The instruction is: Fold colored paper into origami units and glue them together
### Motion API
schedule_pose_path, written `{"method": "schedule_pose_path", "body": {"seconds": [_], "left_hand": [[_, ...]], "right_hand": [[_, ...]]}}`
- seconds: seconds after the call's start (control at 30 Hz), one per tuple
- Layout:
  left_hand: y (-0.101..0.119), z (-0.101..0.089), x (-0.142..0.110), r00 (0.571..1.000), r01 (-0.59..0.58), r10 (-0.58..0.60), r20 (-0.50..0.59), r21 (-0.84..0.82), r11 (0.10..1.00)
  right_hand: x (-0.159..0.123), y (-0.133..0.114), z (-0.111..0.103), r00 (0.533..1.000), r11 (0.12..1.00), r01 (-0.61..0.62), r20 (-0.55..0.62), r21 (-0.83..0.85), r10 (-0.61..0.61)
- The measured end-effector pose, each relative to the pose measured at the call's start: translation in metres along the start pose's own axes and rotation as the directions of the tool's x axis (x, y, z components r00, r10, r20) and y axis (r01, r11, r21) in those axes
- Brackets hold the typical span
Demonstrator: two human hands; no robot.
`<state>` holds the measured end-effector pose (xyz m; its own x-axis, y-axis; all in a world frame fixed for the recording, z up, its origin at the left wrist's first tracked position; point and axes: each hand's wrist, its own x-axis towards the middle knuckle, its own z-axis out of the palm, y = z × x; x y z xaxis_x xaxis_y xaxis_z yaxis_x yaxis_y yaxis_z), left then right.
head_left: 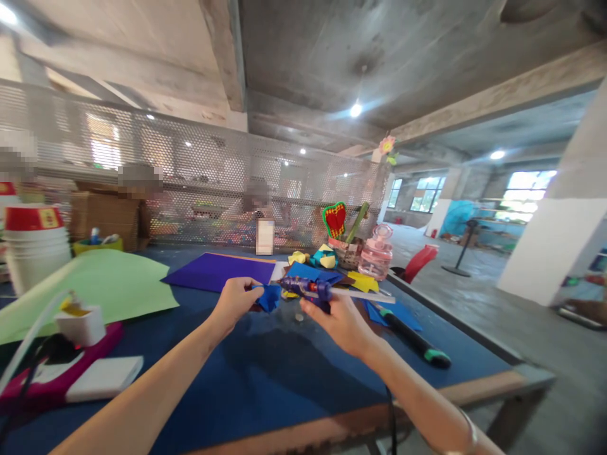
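Note:
My left hand (236, 304) pinches a small folded piece of blue paper (269, 298) above the table. Wrapped round a purple hot glue gun (303, 287), my right hand (345, 322) holds it level, its nozzle pointing left close to the blue paper. Whether the nozzle touches the paper I cannot tell. A pale glue stick (363, 295) sticks out of the gun's back end. Behind the gun lie sheets of blue paper (315, 272) and yellow paper (367, 282). Purple sheets (218, 270) lie beyond my left hand.
Right of my right hand lies a black-and-green handled tool (417, 341). A pink bottle (377, 256) and a basket (348, 253) stand at the back right. On the left are a power strip (99, 351), light green paper (128, 284) and stacked paper buckets (38, 249). Mesh panels (203, 189) border the table's back.

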<state>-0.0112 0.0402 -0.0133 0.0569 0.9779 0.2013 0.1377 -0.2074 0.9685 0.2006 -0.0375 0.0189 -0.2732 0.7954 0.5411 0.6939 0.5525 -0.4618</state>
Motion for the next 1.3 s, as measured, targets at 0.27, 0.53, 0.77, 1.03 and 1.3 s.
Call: {"method": "schedule_pose_path", "body": {"seconds": [0.27, 0.53, 0.77, 1.03, 1.3], "left_hand": [[-0.002, -0.004, 0.003, 0.993, -0.111, 0.117, -0.023, 0.182, 0.977], [0.003, -0.002, 0.001, 0.988, -0.144, 0.155, -0.018, 0.279, 0.949], [-0.001, -0.002, 0.001, 0.988, -0.154, 0.156, 0.015, 0.291, 0.944], [-0.003, -0.002, 0.002, 0.986, -0.167, 0.163, 0.04, 0.305, 0.938], [-0.005, -0.002, 0.003, 0.987, -0.161, 0.15, 0.057, 0.329, 0.931]], "right_hand": [[0.003, 0.0, 0.014, 0.999, 0.99, 0.036, 0.03, -0.136, -0.032], [0.003, 0.004, 0.019, 0.999, 0.978, 0.044, 0.029, -0.204, -0.039], [0.002, 0.005, 0.02, 0.998, 0.971, 0.059, 0.046, -0.23, -0.05], [0.002, 0.006, 0.021, 0.997, 0.963, 0.063, 0.057, -0.263, -0.05], [0.001, 0.007, 0.022, 0.997, 0.953, 0.068, 0.051, -0.296, -0.056]]}}
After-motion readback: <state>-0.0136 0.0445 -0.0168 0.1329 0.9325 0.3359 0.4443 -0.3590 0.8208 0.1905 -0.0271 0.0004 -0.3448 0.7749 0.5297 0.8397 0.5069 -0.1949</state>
